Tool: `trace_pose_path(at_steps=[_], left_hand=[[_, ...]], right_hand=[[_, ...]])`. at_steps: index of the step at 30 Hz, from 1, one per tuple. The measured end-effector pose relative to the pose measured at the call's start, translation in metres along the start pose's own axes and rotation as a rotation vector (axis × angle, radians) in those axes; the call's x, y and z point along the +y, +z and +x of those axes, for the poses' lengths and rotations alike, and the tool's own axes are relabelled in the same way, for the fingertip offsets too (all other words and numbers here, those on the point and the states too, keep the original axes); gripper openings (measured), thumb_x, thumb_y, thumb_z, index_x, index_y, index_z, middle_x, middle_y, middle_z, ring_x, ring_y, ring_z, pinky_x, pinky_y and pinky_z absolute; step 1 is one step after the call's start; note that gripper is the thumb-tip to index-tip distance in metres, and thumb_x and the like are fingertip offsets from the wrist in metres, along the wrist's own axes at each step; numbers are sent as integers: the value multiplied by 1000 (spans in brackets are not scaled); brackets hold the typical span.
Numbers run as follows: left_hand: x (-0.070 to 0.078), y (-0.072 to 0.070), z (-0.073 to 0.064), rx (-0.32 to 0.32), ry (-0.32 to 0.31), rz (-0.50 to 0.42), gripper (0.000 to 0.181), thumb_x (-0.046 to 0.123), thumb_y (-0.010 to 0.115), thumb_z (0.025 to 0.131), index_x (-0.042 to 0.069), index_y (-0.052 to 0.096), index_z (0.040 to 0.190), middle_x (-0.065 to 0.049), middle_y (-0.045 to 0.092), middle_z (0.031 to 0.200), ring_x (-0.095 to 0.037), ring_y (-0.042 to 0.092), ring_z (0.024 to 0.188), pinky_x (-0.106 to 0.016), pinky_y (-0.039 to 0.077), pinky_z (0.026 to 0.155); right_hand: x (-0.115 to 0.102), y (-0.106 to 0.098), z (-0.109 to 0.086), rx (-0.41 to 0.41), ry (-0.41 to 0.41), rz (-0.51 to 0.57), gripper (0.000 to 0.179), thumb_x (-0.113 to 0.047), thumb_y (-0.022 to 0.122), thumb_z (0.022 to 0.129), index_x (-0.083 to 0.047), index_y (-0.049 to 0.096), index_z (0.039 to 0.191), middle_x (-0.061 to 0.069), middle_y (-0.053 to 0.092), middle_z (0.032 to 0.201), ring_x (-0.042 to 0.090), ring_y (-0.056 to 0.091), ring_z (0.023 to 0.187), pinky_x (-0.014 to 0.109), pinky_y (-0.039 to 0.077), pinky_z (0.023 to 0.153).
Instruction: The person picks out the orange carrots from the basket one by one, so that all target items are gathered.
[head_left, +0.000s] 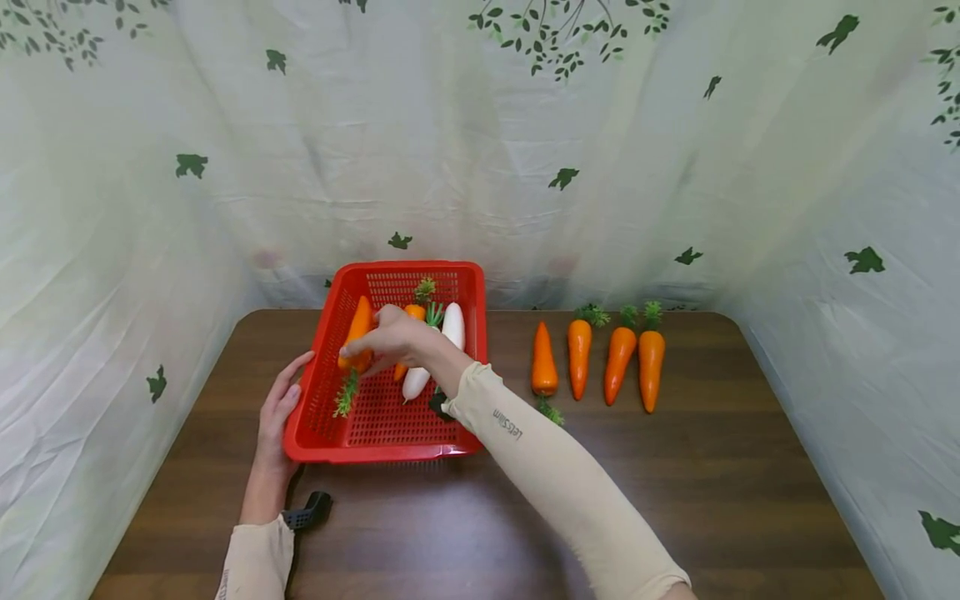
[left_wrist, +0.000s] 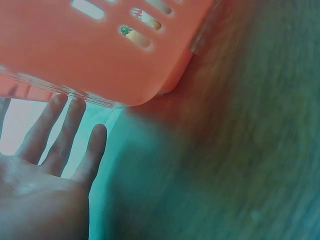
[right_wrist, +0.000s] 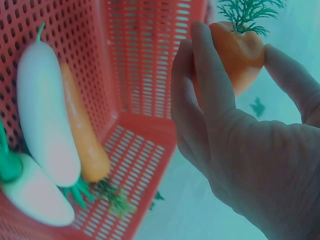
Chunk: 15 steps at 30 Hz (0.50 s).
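Over the left side of a red plastic basket, my right hand holds an orange carrot with a feathery green top. In the right wrist view the fingers and thumb pinch the carrot near its thick leafy end. Inside the basket lie another carrot, a long white radish and a shorter white radish. My left hand rests on the basket's outer left side. Its fingers are spread and fairly straight against the wall in the left wrist view.
Several carrots stand in a row on the brown wooden table right of the basket; the leftmost carrot has its leaves toward me. A pale curtain with green prints hangs behind the table. A black wrist device sits at my left wrist.
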<state>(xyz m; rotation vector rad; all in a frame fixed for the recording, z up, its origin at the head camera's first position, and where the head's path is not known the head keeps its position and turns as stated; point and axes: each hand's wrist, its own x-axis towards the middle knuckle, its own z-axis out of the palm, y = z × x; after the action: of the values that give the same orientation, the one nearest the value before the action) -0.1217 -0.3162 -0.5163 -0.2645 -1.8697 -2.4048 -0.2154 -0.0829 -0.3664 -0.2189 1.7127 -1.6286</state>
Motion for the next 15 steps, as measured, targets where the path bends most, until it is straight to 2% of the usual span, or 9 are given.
trace_pose_path(at_steps=[4,11,15], left_hand=[[0,0,-1,-15,17,-13,56,13,33,109,10,30,165,-10,50,153,-19,66,116,-30,62,93],[-3,-2,0,-47,75,-46,55,10,33,109,6,30,164,-11,54,150,-20,66,112,-30,63,88],[-5,-5,1,-98,115,-99,55,6,29,109,1,27,164,-15,55,147,-21,67,111,-31,64,87]], right_hand=[[-5,-8,-12,24,-28,-18,54,-4,77,94,7,47,138,12,64,105,24,71,90,48,65,86],[-5,-26,-31,73,-72,1,77,-4,78,94,1,33,156,19,63,123,28,74,100,51,61,95],[-3,-39,-45,99,-101,-34,82,-8,79,94,-1,30,160,20,58,131,31,74,105,46,64,91]])
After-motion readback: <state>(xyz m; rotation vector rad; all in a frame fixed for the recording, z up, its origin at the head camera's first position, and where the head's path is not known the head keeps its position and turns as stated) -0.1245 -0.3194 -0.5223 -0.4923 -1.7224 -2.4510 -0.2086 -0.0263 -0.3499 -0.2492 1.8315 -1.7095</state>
